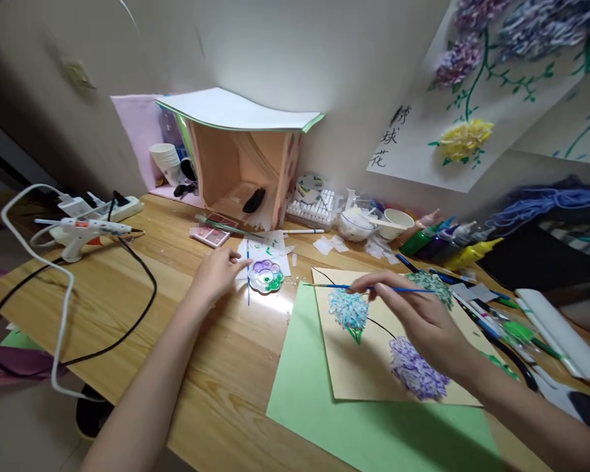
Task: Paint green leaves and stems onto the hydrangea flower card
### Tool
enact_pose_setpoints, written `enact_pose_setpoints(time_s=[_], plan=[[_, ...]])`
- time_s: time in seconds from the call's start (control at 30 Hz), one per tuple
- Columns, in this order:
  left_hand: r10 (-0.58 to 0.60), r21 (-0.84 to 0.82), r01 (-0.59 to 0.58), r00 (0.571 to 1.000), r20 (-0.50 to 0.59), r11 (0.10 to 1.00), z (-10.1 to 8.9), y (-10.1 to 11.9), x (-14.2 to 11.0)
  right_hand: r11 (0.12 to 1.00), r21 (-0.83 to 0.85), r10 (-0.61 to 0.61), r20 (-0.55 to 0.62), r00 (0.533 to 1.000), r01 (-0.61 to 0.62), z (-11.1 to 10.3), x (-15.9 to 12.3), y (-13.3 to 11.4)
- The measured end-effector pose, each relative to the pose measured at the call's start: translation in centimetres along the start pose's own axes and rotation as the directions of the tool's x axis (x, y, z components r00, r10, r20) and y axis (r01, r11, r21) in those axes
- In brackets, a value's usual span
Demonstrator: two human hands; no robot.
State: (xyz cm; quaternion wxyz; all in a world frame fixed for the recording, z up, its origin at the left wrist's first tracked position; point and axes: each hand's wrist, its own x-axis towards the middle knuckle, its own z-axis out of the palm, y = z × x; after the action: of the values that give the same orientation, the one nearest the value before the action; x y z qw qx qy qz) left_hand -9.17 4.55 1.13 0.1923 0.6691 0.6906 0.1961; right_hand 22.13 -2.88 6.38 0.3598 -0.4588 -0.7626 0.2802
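My right hand [417,314] holds a thin blue paintbrush [334,286] level above the beige card, its bristles pointing left. On the card [358,387] are a light blue flower head [349,309], a purple one [417,370] and a dark green one [429,285], joined by dark stem lines. My left hand [221,272] is low over the table, its fingertips closed on a slim blue stick [248,288] that looks like a second brush. Just right of it lies a flower-shaped paint palette [265,276] with purple and green paint.
Green paper [295,393] lies under the card. A hot glue gun [83,233] and looping cables are at left. Behind stand a cardboard box [246,164], a bowl [356,223] and paint bottles [437,242]. Pens and scissors [555,390] crowd the right.
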Motion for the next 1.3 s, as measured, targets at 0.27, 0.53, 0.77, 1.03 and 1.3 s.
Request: enact_pose_setpoints(time_s=[0.27, 0.53, 0.77, 1.03, 1.3], plan=[[0.32, 0.08, -0.331, 0.94, 0.121, 0.94, 1.9, 0.5, -0.9, 0.978, -0.181, -0.075, 0.162, 0.984, 0.105, 4.2, 6.3, 0.0], [0.345, 0.115, -0.359, 0.931, 0.12, 0.926, 2.4, 1.0, -1.0, 0.966, -0.201, -0.119, 0.21, 0.97, 0.162, 5.3, 7.4, -0.2], [0.369, 0.118, -0.387, 0.918, 0.146, 0.915, 2.6, 0.8, -0.8, 0.965, -0.212, -0.1, 0.251, 0.963, 0.156, 5.5, 7.7, -0.1], [0.363, 0.119, -0.38, 0.92, 0.146, 0.917, 2.7, 0.7, -0.6, 0.999, -0.018, -0.034, 0.04, 0.999, 0.035, 3.7, 6.4, -0.2], [0.401, 0.123, -0.4, 0.916, 0.015, 0.908, 2.3, 2.0, -0.7, 0.731, 0.603, 0.492, -0.14, 0.859, -0.321, -0.1, -0.8, 2.7]])
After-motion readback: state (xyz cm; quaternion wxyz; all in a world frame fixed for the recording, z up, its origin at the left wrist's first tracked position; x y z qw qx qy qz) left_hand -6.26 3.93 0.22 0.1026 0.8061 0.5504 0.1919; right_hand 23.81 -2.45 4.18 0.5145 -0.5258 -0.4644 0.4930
